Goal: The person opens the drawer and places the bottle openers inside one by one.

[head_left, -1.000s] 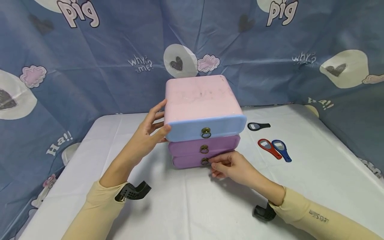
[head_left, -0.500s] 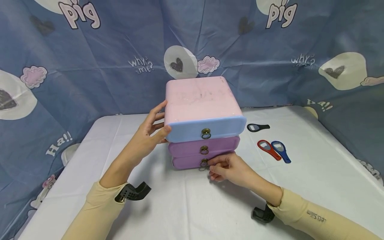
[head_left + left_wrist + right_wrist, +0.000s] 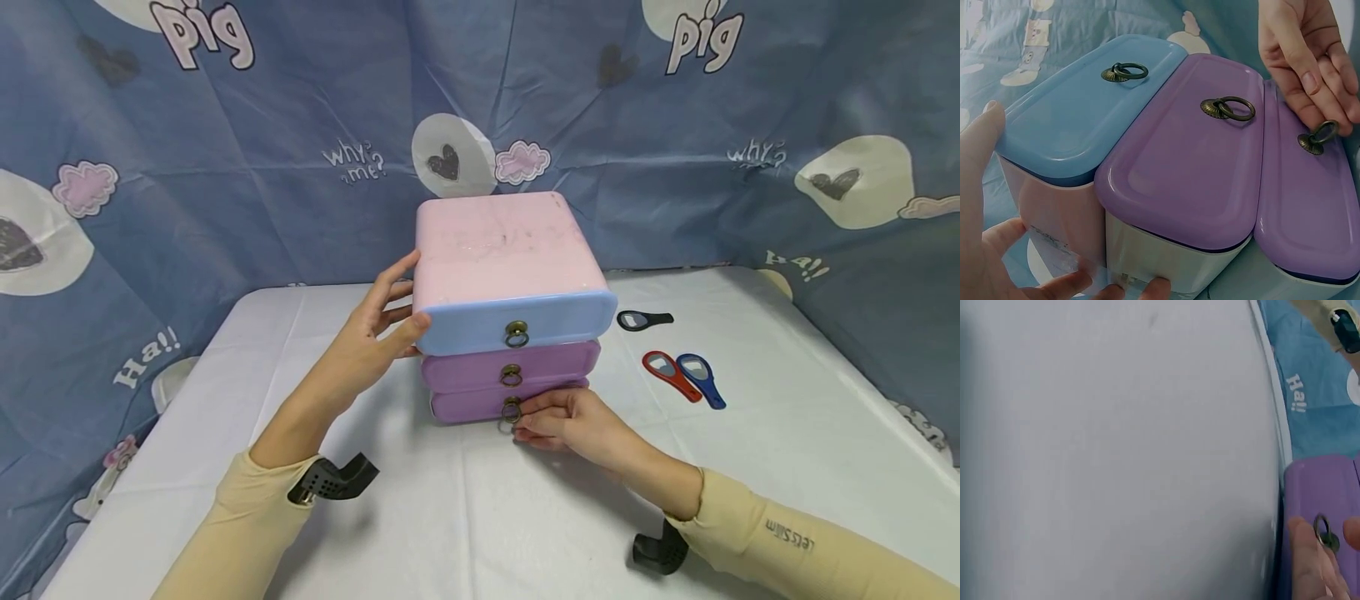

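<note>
The stacked plastic drawer cabinet with a pink top housing (image 3: 502,242) stood on the white cloth-covered counter (image 3: 405,533), near the middle of the head view; clock positions were read around it. Its glossy light-blue drawer front (image 3: 465,327) formed the top tier, above a purple middle drawer front (image 3: 468,372) and a purple bottom drawer front (image 3: 468,407).

My hands were apart from each other. At 9 o'clock, my left hand (image 3: 367,329) lay against the cabinet, its fingers spread along the side and its thumb on the edge of the light-blue front. At 5 o'clock, my right hand (image 3: 566,421) was at the bottom front's bronze-coloured metal ring pull (image 3: 1310,144). The ring stood out from its base beside my fingertips; whether they pinched it, I could not tell.

At 3 o'clock lay a black handled tool with an oval head (image 3: 645,320); at 4 o'clock, a matching red tool (image 3: 671,376) and a matching blue tool (image 3: 702,381) lay side by side. At 12 o'clock hung the blue printed fabric backdrop (image 3: 300,208).
</note>
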The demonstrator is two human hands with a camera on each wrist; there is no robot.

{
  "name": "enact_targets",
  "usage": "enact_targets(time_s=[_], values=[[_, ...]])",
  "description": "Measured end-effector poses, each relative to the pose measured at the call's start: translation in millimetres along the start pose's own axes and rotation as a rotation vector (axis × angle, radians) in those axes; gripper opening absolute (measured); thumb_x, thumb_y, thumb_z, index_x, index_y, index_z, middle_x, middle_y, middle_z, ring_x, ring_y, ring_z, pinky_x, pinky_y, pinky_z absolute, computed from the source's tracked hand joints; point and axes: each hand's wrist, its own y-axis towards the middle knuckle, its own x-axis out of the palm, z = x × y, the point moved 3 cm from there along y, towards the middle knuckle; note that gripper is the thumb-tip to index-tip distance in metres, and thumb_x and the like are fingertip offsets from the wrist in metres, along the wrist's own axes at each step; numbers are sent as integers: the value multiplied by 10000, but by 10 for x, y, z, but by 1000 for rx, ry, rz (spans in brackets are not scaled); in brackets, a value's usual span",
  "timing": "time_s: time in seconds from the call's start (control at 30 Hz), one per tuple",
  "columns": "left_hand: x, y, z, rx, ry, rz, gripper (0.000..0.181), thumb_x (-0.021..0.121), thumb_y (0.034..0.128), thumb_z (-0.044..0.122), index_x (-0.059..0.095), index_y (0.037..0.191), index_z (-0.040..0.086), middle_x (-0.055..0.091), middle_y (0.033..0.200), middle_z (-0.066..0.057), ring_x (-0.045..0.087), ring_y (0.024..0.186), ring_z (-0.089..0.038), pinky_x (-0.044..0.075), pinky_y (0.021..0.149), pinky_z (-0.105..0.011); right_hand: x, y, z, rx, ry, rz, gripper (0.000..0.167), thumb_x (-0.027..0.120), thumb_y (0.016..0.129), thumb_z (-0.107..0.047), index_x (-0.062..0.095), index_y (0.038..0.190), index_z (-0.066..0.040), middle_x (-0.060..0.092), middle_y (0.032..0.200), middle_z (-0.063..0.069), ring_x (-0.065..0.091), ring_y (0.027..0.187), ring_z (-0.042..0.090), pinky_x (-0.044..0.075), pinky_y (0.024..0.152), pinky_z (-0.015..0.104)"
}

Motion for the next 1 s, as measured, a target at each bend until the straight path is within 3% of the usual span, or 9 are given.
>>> enact_targets(time_s=[0.27, 0.5, 0.77, 1.0], values=[[2, 5, 1, 0, 3, 0, 727, 628, 1086, 427, 214, 1673, 538, 303, 1714, -91, 386, 1574, -368, 579, 1001, -540, 14, -31, 29, 65, 63, 37, 391, 677, 1024, -123, 623, 1310, 138, 810, 1144, 134, 780, 998, 98, 581, 732, 174], [2, 7, 2, 6, 3, 4, 729, 626, 1089, 415, 213, 1678, 530, 306, 1710, -100, 392, 1572, -367, 588, 992, -524, 72, 1, 58, 95, 117, -7, 372, 688, 1050, -159, 651, 1280, 131, 819, 1041, 55, 768, 917, 68, 573, 728, 166], [4, 10, 3, 8, 4, 2, 734, 633, 1083, 434, 213, 1678, 527, 308, 1708, -99, 397, 1569, -363, 591, 991, -518, 147, 79, 95, 160, 140, -24, 199, 656, 1073, -170, 681, 1034, 24, 704, 842, -11, 615, 716, 35, 563, 680, 167], [7, 6, 12, 14, 6, 4, 735, 633, 1084, 414, 214, 1679, 522, 319, 1697, -95, 420, 1553, -350, 597, 974, -517, 153, 72, 95, 186, 136, -12, 200, 658, 1071, -188, 682, 1021, 4, 738, 802, -29, 686, 701, 32, 594, 675, 170]])
